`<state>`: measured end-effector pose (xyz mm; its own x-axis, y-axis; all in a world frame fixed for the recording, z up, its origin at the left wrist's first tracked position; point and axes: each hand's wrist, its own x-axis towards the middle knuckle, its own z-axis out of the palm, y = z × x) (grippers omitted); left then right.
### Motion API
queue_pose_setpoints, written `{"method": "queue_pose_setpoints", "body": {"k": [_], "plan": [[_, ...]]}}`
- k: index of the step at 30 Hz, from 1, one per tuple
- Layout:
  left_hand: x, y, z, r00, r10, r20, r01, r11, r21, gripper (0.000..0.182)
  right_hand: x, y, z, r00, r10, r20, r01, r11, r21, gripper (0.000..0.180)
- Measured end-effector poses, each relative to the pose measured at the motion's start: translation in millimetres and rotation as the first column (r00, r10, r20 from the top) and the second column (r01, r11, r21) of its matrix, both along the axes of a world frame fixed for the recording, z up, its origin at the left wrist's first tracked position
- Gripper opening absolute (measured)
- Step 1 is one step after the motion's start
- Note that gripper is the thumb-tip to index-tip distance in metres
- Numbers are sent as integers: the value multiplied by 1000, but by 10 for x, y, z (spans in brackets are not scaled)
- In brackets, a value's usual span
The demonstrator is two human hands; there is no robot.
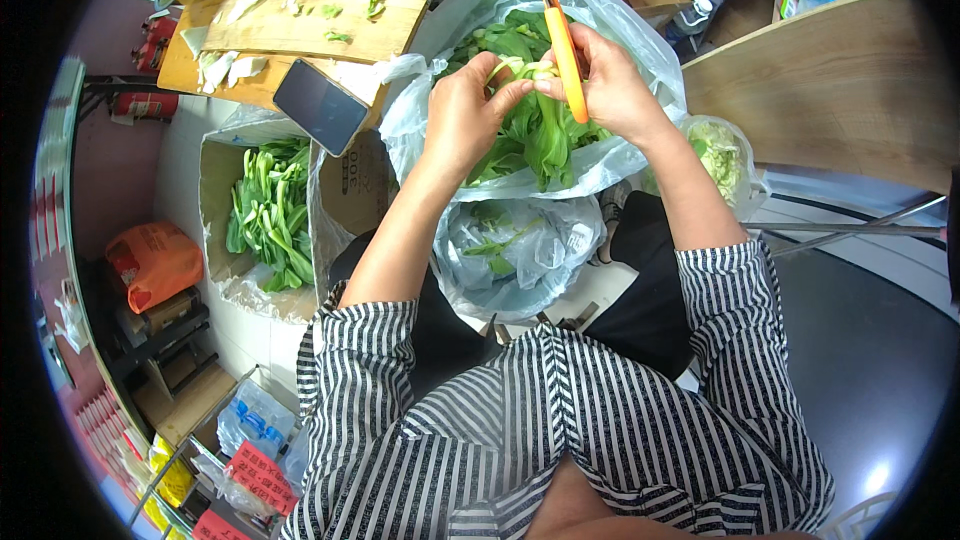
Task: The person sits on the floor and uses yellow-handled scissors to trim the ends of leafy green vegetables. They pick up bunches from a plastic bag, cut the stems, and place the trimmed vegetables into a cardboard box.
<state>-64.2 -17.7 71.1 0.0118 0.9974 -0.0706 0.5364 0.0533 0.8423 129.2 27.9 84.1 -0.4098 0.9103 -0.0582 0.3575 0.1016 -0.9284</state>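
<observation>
My left hand (pixel 469 101) pinches pale stems of a leafy green (pixel 546 139), which looks like bok choy; its leaves hang downward. My right hand (pixel 611 82) holds an orange-handled knife (pixel 564 52), its narrow blade pointing away from me, and the fingertips also touch the stems. Both hands are over a large translucent plastic bag (pixel 652 37) that gapes wide, with more greens (pixel 514 37) inside. Below it, nearer my body, a smaller bag-lined bin (pixel 517 292) contains a few loose leaves (pixel 495 247).
At left stands a cardboard box (pixel 352 172) with greens (pixel 271 217) inside. A smartphone (pixel 321 106) rests at the edge of a wooden board (pixel 300 30) strewn with scraps. On the right are a bagged cabbage (pixel 724 165) and a wooden panel (pixel 832 90).
</observation>
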Motion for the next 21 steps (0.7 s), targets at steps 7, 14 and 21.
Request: {"method": "queue_pose_setpoints", "body": {"k": [7,14,21], "plan": [[104,-55,59,993,26,119,-26,1000,5,24,50,28,8,956,49,-290,-102,980,-172,38],[15,-21,38,990,-53,-134,92,948,304,12,115,48,128,927,111,-357,-215,940,-266,37],[88,-36,12,958,-89,273,49,987,151,12,121,9,94,821,-29,-571,-242,887,-394,35]]}}
